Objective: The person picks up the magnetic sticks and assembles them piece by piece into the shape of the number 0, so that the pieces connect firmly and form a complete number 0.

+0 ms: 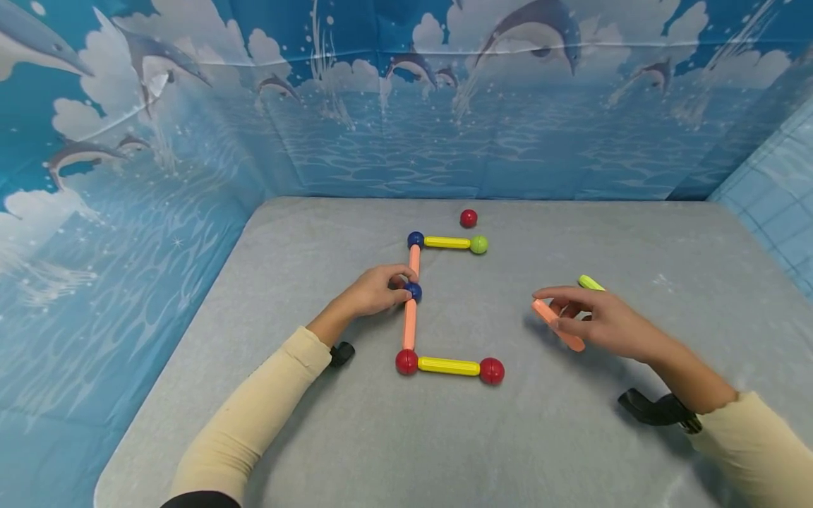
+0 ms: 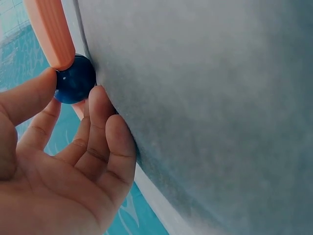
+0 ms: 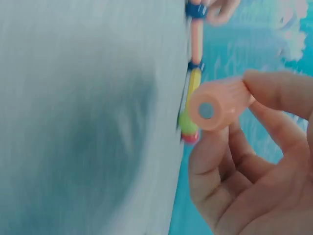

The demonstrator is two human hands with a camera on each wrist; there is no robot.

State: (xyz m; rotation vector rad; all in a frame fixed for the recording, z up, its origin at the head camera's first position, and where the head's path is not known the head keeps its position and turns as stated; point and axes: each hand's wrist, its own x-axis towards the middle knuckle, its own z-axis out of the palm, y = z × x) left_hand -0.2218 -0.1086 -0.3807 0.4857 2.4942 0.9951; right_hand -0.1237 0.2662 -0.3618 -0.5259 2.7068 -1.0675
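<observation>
Two hands, six balls and six sticks were all we counted on the grey table (image 1: pixel 571 437).

Our left hand (image 1: pixel 375 291) pinched the middle blue ball (image 1: pixel 413 291) between thumb and fingertips, where two orange sticks (image 1: pixel 410 324) met in a chain; our right hand (image 1: pixel 597 321) held a loose orange stick (image 1: pixel 557 324) above the table, fingers curled round it. We counted three red balls, two blue, one green; three orange sticks, two yellow, and one green stick (image 1: pixel 591 283) just behind the right hand. From the head we saw the whole chain and the lone red ball (image 1: pixel 468 218); the left wrist showed only the pinch on the ball, and the right wrist the stick's round end with its centre dot.
</observation>
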